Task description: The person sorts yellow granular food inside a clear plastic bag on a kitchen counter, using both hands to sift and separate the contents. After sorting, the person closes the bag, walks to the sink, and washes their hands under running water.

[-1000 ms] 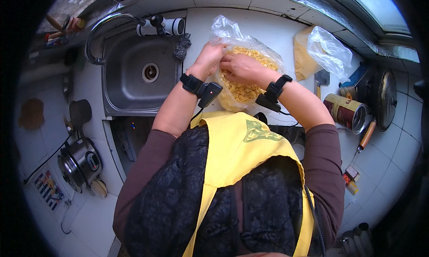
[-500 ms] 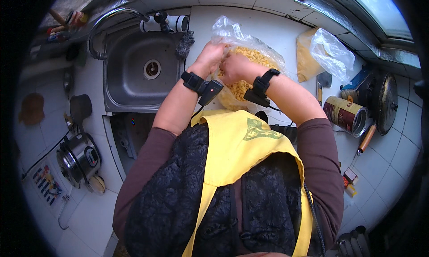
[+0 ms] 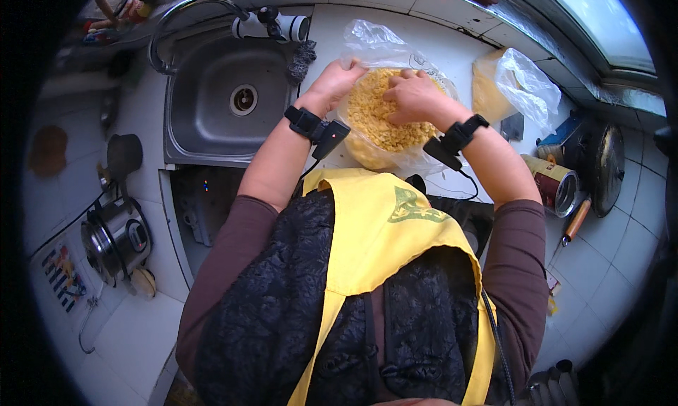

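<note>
A clear plastic bag [image 3: 378,35] lies open on the white counter, full of yellow crumbly food bits [image 3: 371,109] whose exact kind I cannot tell. My left hand [image 3: 337,82] pinches the bag's rim at its left side, with the thumb and fingers closed on the plastic. Inside the bag, my right hand [image 3: 417,97] rests on top of the yellow bits at the right, palm down. Its fingers are spread and partly dip into the bits.
Left of the bag is a grey sink [image 3: 205,109] with a chrome faucet [image 3: 159,35]. On the right stand a second bag of yellow powder [image 3: 491,88], an open tin [image 3: 551,183] and a dark lidded pan [image 3: 609,169]. A rice cooker [image 3: 123,240] sits far left.
My right hand has moved right, away from my left hand, across the yellow bits. The bag's mouth is wider and more of the bits show. My left hand still holds the rim.
</note>
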